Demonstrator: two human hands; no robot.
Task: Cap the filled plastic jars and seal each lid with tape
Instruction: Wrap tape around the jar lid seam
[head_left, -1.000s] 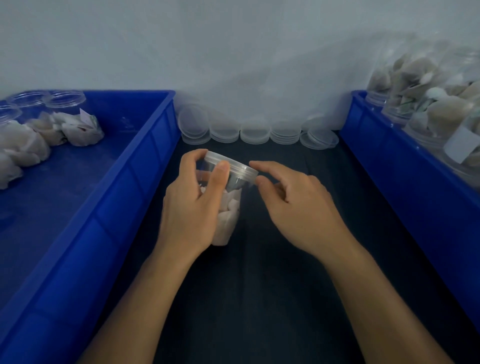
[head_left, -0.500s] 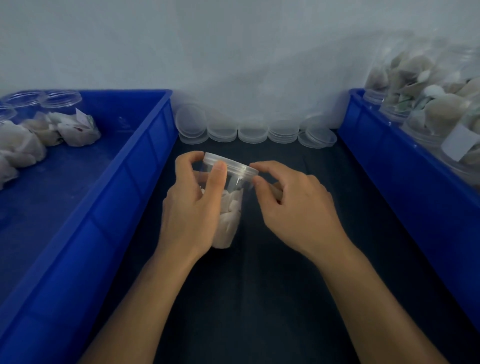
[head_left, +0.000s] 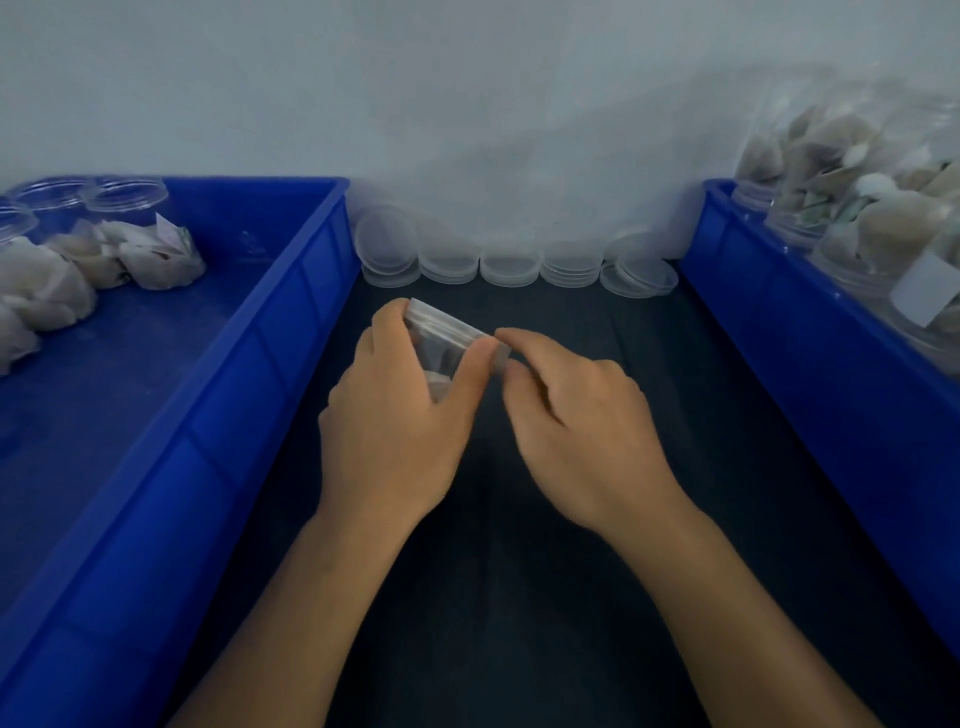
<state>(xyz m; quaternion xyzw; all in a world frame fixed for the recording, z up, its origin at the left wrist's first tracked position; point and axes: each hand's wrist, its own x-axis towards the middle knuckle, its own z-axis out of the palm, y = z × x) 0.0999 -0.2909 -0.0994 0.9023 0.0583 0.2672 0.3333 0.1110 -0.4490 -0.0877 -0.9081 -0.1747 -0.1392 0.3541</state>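
Observation:
A clear plastic jar (head_left: 441, 358) filled with pale pieces is held over the dark table, its clear lid (head_left: 447, 325) on top and tilted away from me. My left hand (head_left: 395, 415) wraps around the jar body, thumb pressed near the lid's right edge. My right hand (head_left: 576, 421) pinches at the lid's right rim with thumb and forefinger. Whether tape is between those fingers cannot be told. The jar's lower part is hidden behind my left hand.
A blue crate (head_left: 218, 405) on the left holds open jars (head_left: 124, 195) and pale bagged pieces. A blue crate (head_left: 810, 374) on the right holds filled jars (head_left: 883, 228). Stacks of spare clear lids (head_left: 509, 267) line the wall behind the dark table (head_left: 519, 597).
My left hand has tipped the jar further away and covers more of its body. My right fingers have closed in on the lid's right rim.

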